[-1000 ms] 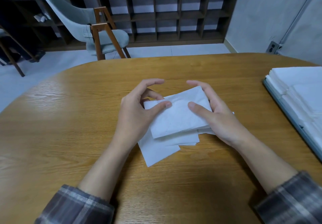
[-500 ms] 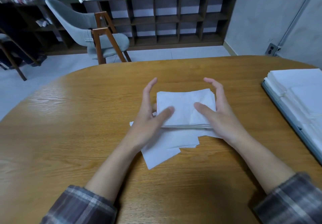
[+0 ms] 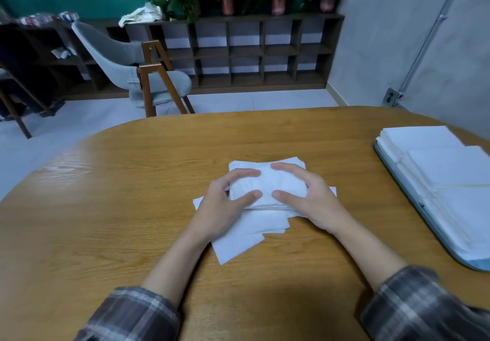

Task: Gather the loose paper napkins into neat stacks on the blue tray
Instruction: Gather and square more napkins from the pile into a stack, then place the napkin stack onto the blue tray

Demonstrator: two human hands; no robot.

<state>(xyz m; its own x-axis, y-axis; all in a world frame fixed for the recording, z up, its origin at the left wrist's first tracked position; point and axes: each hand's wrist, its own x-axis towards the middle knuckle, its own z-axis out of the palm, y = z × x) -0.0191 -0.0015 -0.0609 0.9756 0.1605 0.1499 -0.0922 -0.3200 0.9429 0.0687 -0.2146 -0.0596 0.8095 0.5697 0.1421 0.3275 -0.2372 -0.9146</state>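
A small stack of white paper napkins point(image 3: 267, 182) lies at the middle of the wooden table point(image 3: 106, 208). My left hand point(image 3: 225, 205) grips its left side and my right hand point(image 3: 310, 200) grips its right side, thumbs and fingertips pressing on top. Under the stack lie a few loose napkins point(image 3: 238, 242), fanned out toward me and to the left. The blue tray point(image 3: 434, 229) sits at the table's right edge and carries neat stacks of napkins point(image 3: 450, 170).
A grey chair with wooden legs point(image 3: 148, 75) stands on the floor beyond the table's far edge. A dark shelf unit point(image 3: 252, 54) with potted plants lines the back wall. A wall with a conduit rises at the right.
Both hands have closed in from the stack's sides onto its top, fingertips now nearly meeting. The stack has been squared up and sits straighter over the loose napkins. The camera has tilted up.
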